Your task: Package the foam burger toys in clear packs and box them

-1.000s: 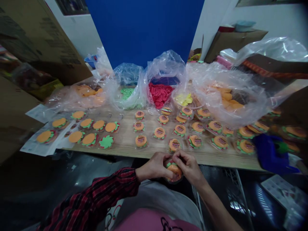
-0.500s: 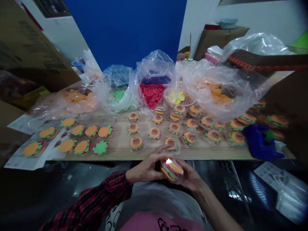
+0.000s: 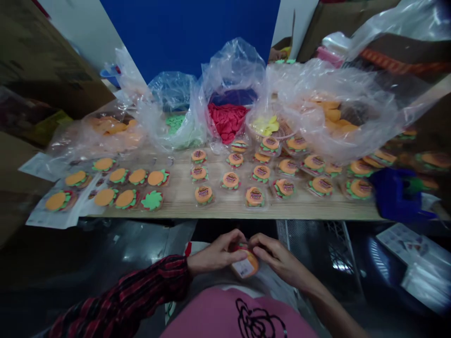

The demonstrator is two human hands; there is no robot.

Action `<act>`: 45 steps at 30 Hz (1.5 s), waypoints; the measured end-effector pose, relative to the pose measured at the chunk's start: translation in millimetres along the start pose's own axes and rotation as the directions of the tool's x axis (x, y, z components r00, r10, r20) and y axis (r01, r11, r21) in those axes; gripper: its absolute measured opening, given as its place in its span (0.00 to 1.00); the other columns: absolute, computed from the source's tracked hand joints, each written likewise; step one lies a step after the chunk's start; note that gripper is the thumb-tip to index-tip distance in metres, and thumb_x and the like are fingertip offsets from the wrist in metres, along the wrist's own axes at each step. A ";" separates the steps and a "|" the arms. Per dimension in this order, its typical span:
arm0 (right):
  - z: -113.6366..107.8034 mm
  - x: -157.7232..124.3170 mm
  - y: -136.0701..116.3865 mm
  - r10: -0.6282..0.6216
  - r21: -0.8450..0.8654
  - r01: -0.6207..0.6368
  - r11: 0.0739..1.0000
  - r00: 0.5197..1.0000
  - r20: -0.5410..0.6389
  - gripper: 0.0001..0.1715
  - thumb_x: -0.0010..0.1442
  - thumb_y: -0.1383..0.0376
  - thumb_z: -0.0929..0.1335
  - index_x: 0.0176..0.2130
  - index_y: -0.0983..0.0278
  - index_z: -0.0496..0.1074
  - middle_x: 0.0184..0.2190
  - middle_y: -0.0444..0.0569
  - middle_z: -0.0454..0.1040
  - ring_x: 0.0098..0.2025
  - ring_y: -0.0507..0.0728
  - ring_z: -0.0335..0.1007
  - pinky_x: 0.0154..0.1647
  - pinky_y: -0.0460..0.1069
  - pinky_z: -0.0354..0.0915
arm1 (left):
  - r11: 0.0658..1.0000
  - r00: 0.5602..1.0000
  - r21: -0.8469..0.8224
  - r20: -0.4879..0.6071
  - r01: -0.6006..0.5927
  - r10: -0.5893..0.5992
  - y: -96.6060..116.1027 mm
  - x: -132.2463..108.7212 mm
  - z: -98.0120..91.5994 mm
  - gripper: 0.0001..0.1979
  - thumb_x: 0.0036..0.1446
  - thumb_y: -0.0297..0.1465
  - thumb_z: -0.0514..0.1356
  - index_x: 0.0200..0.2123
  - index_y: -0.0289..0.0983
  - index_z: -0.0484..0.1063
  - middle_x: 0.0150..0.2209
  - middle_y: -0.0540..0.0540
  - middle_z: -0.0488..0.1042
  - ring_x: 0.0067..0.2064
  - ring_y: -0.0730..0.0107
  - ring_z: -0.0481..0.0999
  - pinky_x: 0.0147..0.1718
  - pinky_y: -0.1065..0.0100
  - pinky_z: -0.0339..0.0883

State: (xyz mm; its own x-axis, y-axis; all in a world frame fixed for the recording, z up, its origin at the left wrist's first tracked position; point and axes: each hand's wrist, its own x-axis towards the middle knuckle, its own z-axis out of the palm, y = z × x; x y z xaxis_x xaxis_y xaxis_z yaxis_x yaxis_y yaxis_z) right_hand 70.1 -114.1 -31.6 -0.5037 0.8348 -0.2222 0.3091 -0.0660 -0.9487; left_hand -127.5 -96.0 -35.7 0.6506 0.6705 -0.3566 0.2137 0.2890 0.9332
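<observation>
Both my hands hold one small burger-shaped toy in a clear wrapper (image 3: 245, 263) below the front edge of the wooden table (image 3: 225, 211), above my lap. My left hand (image 3: 215, 253), in a red plaid sleeve, is closed on the toy's left side. On its right side, the fingers of my right hand (image 3: 276, 256) pinch it. A white label shows on the toy's underside. Several more wrapped burger toys (image 3: 254, 195) lie in rows on the table just beyond my hands.
Unwrapped foam burgers (image 3: 126, 198) lie on clear sheets at the table's left. Open plastic bags of green (image 3: 178, 125), red (image 3: 227, 121), yellow (image 3: 265, 126) and orange (image 3: 333, 117) foam pieces line the back. A blue tape dispenser (image 3: 396, 197) sits at the right. Cardboard boxes stand on both sides.
My hands have lowered the burger toy toward my lap and turned it so its labelled underside shows. The view has tilted downward.
</observation>
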 end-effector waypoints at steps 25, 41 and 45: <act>19.7 -16.0 17.4 -0.082 -0.227 0.077 0.971 0.997 -0.011 0.09 0.60 0.68 0.59 0.30 0.62 0.66 0.27 0.44 0.67 0.29 0.52 0.61 0.30 0.46 0.57 | 0.862 0.995 0.498 0.032 -0.094 0.090 -4.4 -12.6 3.6 0.09 0.59 0.28 0.47 0.26 0.37 0.57 0.22 0.55 0.56 0.25 0.78 0.53 0.25 0.72 0.47; 28.9 -33.3 36.6 0.262 0.267 -0.207 0.941 0.946 -0.193 0.11 0.55 0.61 0.65 0.24 0.63 0.67 0.18 0.41 0.67 0.20 0.51 0.62 0.22 0.45 0.58 | 0.990 0.998 0.125 -0.013 0.063 -0.062 9.5 -9.2 -5.8 0.17 0.61 0.40 0.44 0.28 0.35 0.62 0.29 0.51 0.61 0.31 0.75 0.61 0.28 0.73 0.56; 21.6 -31.3 38.8 0.344 0.460 -0.220 0.860 0.917 -0.204 0.16 0.49 0.54 0.69 0.24 0.64 0.68 0.17 0.42 0.69 0.20 0.52 0.65 0.21 0.47 0.62 | 0.991 0.998 0.125 -0.042 0.049 -0.044 12.1 -8.9 -8.7 0.16 0.60 0.40 0.46 0.28 0.35 0.63 0.28 0.51 0.62 0.31 0.74 0.61 0.30 0.72 0.58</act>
State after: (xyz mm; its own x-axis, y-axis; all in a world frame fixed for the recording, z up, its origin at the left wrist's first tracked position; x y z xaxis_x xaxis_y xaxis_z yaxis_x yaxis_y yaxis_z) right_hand 80.5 -154.6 -66.3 -0.1908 0.8542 -0.4837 0.0060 -0.4917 -0.8707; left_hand -137.1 -92.5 -21.7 0.6097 0.6850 -0.3988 0.3342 0.2340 0.9130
